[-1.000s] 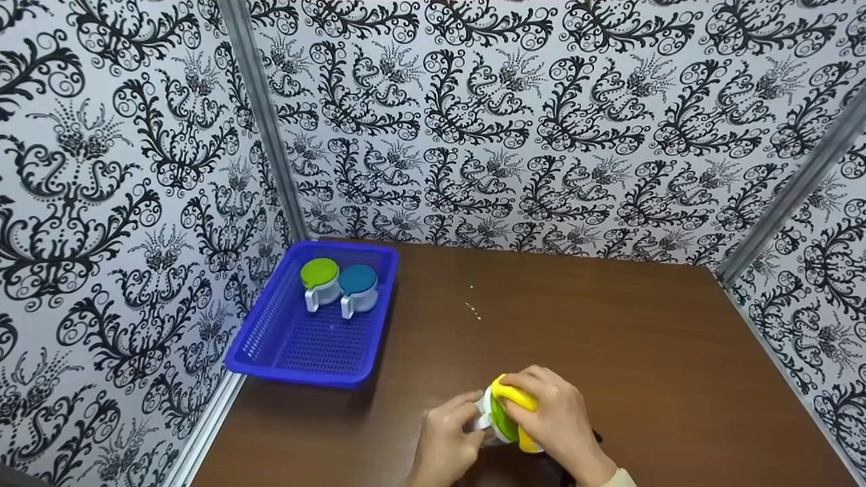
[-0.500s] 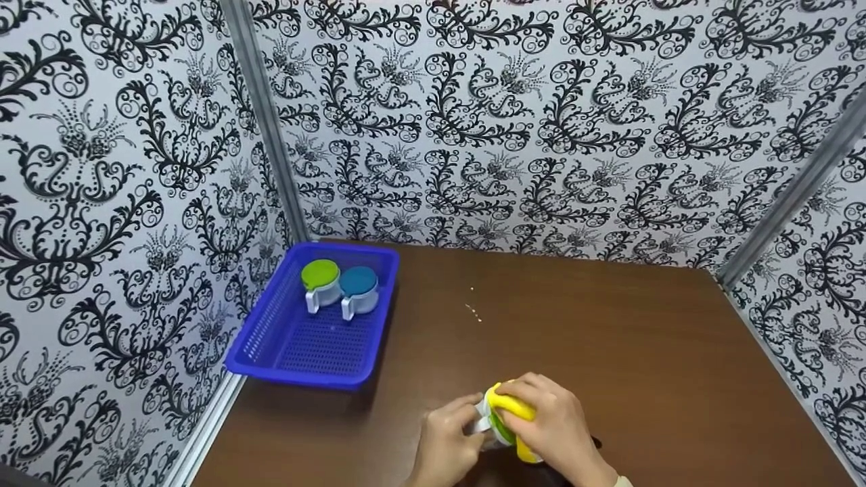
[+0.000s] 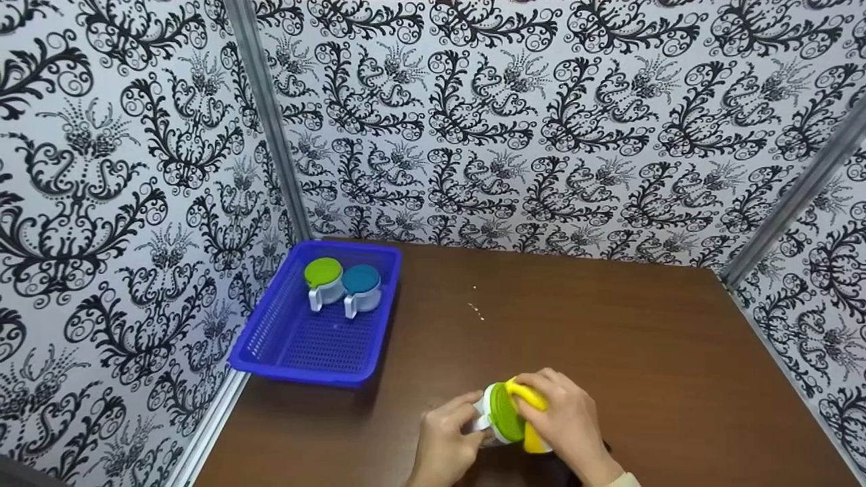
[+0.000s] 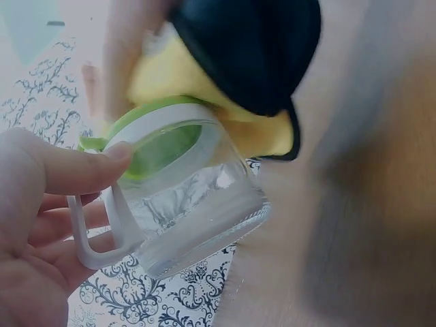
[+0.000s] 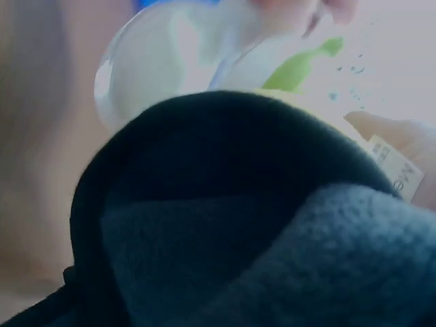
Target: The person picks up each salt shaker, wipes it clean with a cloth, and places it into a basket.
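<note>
A clear glass jar (image 4: 197, 225) with a white handle and green lid (image 3: 506, 412) is tilted on its side near the front of the table. My left hand (image 3: 446, 436) grips it by the handle, thumb on top near the lid's hinge. A yellow cloth (image 3: 536, 438) with a dark, fleecy other side (image 5: 204, 252) is bunched in my right hand (image 3: 565, 419), against the right part of the lid. In the left wrist view the cloth's dark side (image 4: 252, 54) hangs above the jar, and nothing shows inside the glass.
At the left, a blue plastic basket (image 3: 301, 373) holds a green-lidded jar (image 3: 324, 272) and a blue-lidded jar (image 3: 362, 279), handles toward me. Several white specks (image 3: 477, 311) lie on the brown table (image 3: 609, 325). Patterned walls enclose the back and sides.
The cloth and right hand dipped over the lid, then shifted right and slightly up, so more of the green lid shows now. The left hand and jar have barely moved.
</note>
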Tool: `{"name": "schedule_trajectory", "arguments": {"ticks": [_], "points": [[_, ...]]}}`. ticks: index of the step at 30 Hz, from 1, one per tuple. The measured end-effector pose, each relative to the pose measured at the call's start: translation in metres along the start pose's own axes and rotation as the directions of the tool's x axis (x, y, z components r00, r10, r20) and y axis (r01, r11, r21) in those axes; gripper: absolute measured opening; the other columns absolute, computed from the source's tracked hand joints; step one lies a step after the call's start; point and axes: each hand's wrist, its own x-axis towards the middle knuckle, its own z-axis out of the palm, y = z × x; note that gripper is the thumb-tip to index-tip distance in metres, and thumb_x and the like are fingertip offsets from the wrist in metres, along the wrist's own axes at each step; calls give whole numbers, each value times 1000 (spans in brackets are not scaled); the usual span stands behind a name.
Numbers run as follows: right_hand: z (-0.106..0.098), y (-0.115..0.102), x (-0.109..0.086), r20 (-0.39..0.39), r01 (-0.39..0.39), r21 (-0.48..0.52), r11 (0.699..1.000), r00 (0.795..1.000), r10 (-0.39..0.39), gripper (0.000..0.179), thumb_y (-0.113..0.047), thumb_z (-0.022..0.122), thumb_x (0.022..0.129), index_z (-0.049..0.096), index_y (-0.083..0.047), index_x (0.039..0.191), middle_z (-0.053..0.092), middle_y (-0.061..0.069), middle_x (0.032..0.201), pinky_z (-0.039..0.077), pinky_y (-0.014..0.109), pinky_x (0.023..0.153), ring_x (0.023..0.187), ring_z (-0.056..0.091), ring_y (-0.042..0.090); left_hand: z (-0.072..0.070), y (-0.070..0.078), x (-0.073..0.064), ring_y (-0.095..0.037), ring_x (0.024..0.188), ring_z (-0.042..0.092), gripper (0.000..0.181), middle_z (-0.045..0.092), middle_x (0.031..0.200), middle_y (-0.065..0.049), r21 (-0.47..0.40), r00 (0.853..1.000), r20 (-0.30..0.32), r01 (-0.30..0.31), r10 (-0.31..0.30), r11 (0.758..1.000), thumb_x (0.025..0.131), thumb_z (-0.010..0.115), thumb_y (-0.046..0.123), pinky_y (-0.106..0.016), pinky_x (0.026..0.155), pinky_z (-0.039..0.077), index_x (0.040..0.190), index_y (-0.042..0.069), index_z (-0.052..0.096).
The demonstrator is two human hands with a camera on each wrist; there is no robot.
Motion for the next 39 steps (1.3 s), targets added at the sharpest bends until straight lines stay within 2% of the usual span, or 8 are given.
{"name": "schedule_trajectory", "arguments": {"ticks": [5,12,15,17,24,32,35,39], "points": [[0,12,-1,16,-88,-80,993,996,90,27,-25,89,71,77,-31,94,63,-20,86,51,30,60,72,57,2,0,0,0,-20,90,74,32,76,102,-7,-20,1000,-10,19,-19,1000,55,93,2,-24,74,57,70,11,66],[-5,10,2,5,-121,-44,992,993,121,27,-22,89,71,77,-30,95,63,-22,86,51,31,60,72,57,1,0,-2,2,-16,91,73,29,76,104,-3,-17,995,-20,99,-100,995,56,95,7,-26,77,57,71,14,70],[-7,10,2,-9,-120,-24,992,993,120,27,-24,90,72,78,-31,95,63,-24,87,50,30,59,70,57,0,0,-1,3,-17,89,74,29,76,103,-2,-5,992,-50,117,-117,993,56,95,8,-27,75,58,71,15,71],[-7,10,2,-17,-111,-9,994,994,111,26,-26,90,74,78,-31,96,63,-25,88,50,29,59,70,57,-1,-1,0,4,-17,89,74,29,76,102,-1,-17,985,-68,160,-161,987,55,95,6,-26,75,57,71,15,72],[-15,5,3,-26,-127,69,990,991,129,26,-27,89,77,78,-30,100,65,-27,92,51,27,60,71,59,-2,-5,0,5,-19,91,73,25,76,102,-2,-103,937,-67,336,-344,936,62,94,9,-24,76,57,76,14,74],[-23,8,4,-13,-139,115,984,990,141,25,-27,87,80,77,-30,103,65,-26,93,51,25,58,68,59,-1,-15,0,15,-14,86,71,26,75,107,-2,-90,846,-96,518,-525,851,65,94,17,-31,71,57,74,18,69],[-26,13,2,-6,-146,108,983,989,148,25,-27,87,80,77,-30,103,64,-26,93,51,25,58,68,59,-1,-21,1,19,-20,93,72,30,74,114,-7,-55,826,-77,556,-559,829,64,94,15,-34,75,58,72,18,65],[-28,19,-1,-3,-148,84,985,989,149,25,-26,87,80,77,-30,102,64,-26,92,51,25,58,68,58,-1,-29,2,23,-31,106,69,35,70,123,-13,-38,811,-7,584,-585,811,65,93,13,-40,84,56,69,16,59]]}}
